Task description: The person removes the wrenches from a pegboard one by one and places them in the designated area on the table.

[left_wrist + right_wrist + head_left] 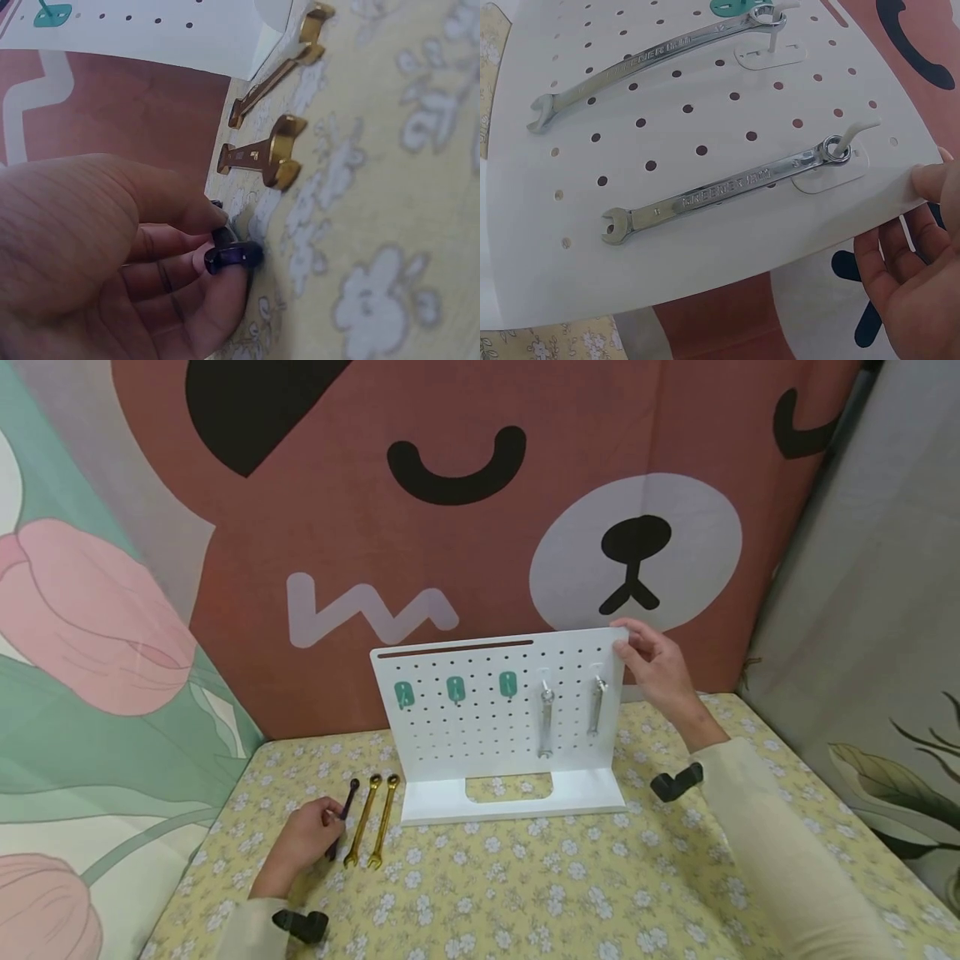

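Observation:
My left hand [303, 837] pinches a dark purple-black combination wrench [234, 256] between thumb and fingers, low over the cloth at the left; its open end points toward the left wrist camera. Beside it lie two gold combination wrenches, one nearer [363, 821] and one farther right [385, 821]. A white pegboard [465, 747] stands upright on its base to the right of them. With thumb in front and fingers behind, my right hand [662, 672] grips its upper right corner. Two silver combination wrenches, the left one [546, 722] and the right one [727, 185], hang by their ring ends from white hooks.
Three green hooks, left [405, 694], middle [456, 688] and right [508, 683], sit in a row on the pegboard without wrenches. A yellow floral cloth [517, 893] covers the table. Behind stands a printed bear backdrop [337, 485], close to the table's back edge.

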